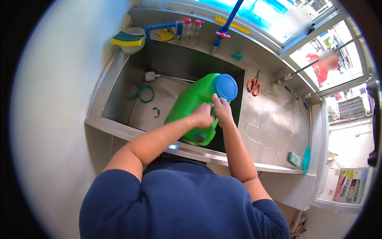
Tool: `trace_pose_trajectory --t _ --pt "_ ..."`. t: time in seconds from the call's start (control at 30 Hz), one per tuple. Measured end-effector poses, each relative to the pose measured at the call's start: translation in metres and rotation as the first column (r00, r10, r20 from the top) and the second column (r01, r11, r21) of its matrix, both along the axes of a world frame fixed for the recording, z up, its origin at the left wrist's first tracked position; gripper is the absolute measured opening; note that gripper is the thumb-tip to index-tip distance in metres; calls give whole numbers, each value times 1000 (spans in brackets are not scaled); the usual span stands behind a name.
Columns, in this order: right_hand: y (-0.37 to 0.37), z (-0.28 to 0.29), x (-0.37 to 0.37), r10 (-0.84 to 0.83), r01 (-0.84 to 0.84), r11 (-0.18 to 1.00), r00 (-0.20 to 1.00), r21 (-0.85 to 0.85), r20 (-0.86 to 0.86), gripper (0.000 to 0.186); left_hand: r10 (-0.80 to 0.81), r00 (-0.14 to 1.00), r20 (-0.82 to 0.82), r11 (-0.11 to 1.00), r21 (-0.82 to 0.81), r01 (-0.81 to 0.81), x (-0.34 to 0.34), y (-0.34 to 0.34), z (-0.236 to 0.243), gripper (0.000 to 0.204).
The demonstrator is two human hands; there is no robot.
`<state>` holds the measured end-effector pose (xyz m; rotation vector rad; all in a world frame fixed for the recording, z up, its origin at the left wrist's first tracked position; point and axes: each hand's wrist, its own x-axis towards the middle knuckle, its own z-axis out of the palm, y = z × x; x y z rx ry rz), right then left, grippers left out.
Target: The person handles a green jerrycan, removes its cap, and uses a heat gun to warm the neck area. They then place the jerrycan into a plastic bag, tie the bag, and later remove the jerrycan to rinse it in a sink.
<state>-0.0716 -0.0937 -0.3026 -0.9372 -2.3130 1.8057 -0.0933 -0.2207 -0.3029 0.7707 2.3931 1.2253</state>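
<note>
A large green plastic jerry can (190, 99) leans over the right part of the sink, with a wide blue screw lid (227, 87) at its top and a small round cap (200, 137) low on its near side. My right hand (223, 109) is closed round the can's handle just below the lid, its thumb close to the rim. Beside it, my left hand (203, 115) is closed in a fist against the can. What its fingers hold is hidden and slightly blurred. In the sink basin lie a teal ring (146, 93) and a dark curved strip (156, 112).
A white-headed brush (151, 76) lies in the basin. Orange-handled scissors (254, 85) and a green scrub pad (294, 159) rest on the right steel counter. Behind are a blue tap pipe (163, 27), pump bottles (195, 32) and a sponge (128, 39) on a bowl. Someone in red (324, 65) stands outside.
</note>
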Motion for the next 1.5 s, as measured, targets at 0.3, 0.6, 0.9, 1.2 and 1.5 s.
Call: trace_pose_trajectory --t 0.3,0.6,0.9,1.2,1.5 --pt "-4 13 -2 328 -318 944 929 85 -172 45 -67 798 -598 995 24 101 -73 -56 36 90" --pt "7 -1 27 507 -472 685 856 554 103 70 -331 839 -432 924 -328 195 -141 -21 0 123" --pt "10 9 21 467 -468 746 875 474 129 70 12 916 -402 997 -61 -40 -122 -5 -30 95" --pt "-29 10 18 488 -499 745 860 444 147 70 596 710 -375 797 170 -579 -87 6 -44 48" --pt "-14 14 19 526 -536 715 835 449 160 72 145 753 -642 970 -59 -237 -59 -49 -9 37"
